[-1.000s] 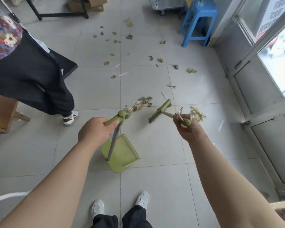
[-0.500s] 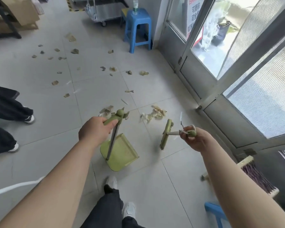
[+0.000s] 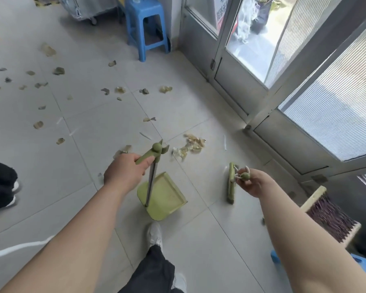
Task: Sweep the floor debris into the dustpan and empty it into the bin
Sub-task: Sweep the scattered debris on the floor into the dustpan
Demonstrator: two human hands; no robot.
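Both hands occupied; debris [image 3: 190, 145] unswept.
Left hand [image 3: 125, 170] grips dustpan [image 3: 165, 197] handle; right hand [image 3: 255, 182] clasps broom [image 3: 231, 182] handle; dustpan empty on floor [image 3: 93, 123].

A single head-worn camera looked forward and steeply down from standing height, so both forearms reached in from the bottom edge and the tiled floor [image 3: 106, 187] filled most of the frame. It faced a glass door [image 3: 251, 45] at upper right (wide-angle, its straight frames bowed). No second view overlapped it.
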